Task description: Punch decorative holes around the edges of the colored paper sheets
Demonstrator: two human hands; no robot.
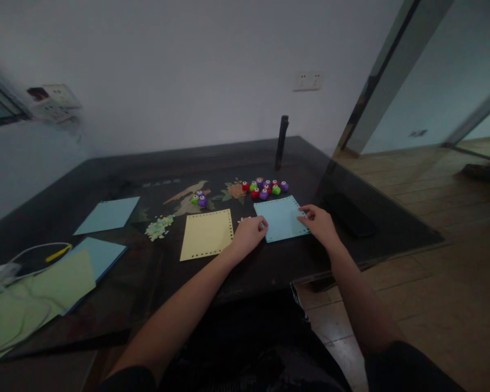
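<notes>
A light blue sheet of paper point(285, 220) with small holes punched along its edges lies on the dark table between my hands. My left hand point(249, 237) is curled, thumb and fingers pinched together at the sheet's left edge. At the opposite edge, my right hand point(320, 224) has thumb and fingers closed on the paper. To the left lies a pale yellow sheet point(208, 233), also with holes along its edges. Several small red, green and purple craft punches point(264, 188) with white-ringed tops stand just behind the blue sheet. White bits of paper are partly hidden behind my left hand.
Farther left are a few more small punches point(199, 199), a pile of paper bits point(159, 227), a blue sheet point(108, 214) and stacked yellow sheets point(44, 296) with a white cable. A black upright post point(281, 142) stands behind; a dark flat object point(349, 215) lies right.
</notes>
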